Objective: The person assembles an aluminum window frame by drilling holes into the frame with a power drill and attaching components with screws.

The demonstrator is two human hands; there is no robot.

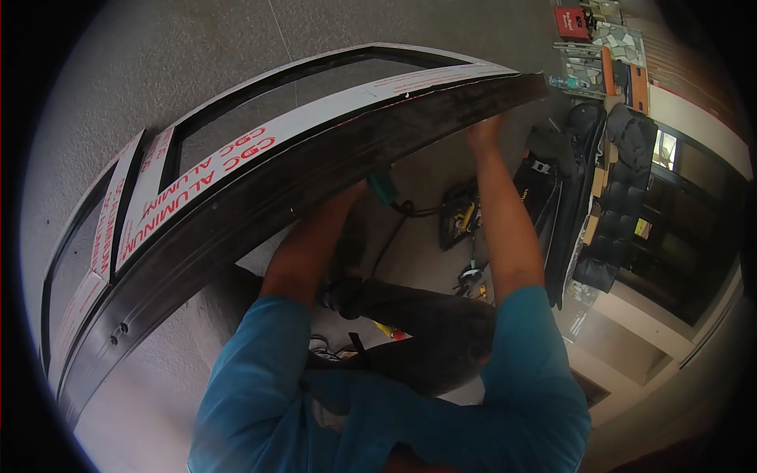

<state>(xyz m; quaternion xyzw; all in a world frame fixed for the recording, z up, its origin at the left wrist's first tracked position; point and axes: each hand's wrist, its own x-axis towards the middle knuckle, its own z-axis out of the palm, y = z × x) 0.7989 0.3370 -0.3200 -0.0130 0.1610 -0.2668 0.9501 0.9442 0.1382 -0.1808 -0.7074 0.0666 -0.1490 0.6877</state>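
Observation:
A large aluminium window or door frame [315,118] stands on edge before me. Its face carries white protective film printed with red "CDC ALUMINUM" lettering, and its dark side profile [260,197] faces me. My right hand [486,128] reaches up to the lower edge near the frame's right end; its fingers are hidden behind the profile. My left hand [359,189] is mostly hidden by the frame's lower edge, so its grip does not show. Close beside it is a green tool-like thing [383,188] with a black cord, partly covered by the frame.
Tools with yellow parts [461,217] and cords lie on the floor between my arms. At right are a black case [536,181], a black padded seat [615,221], a plastic bottle [568,82] and a red crate [572,24]. My bent legs [418,331] are below the frame.

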